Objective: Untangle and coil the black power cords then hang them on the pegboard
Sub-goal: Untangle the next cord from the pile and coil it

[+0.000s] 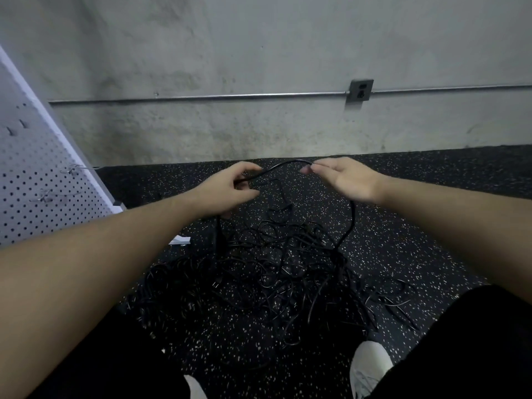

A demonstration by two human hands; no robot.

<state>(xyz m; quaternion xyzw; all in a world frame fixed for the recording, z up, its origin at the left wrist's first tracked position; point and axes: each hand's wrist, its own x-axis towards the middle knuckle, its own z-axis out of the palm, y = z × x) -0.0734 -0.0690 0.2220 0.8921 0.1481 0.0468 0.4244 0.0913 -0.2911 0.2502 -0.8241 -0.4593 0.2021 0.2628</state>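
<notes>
Both hands pinch 1 black cord running sideways between left hand and right hand, above the tangled pile.

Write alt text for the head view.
Two bare hands, left hand and right hand, hold a black power cord arched between them above a tangled pile of black cords on black speckled rubber floor. A white metal pegboard stands at left.

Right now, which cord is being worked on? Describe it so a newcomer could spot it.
Start at the tangled pile of black cords on the speckled floor. Above it, one raised cord arches between the left hand and right hand; it alone is lifted, the others lie flat.
</notes>
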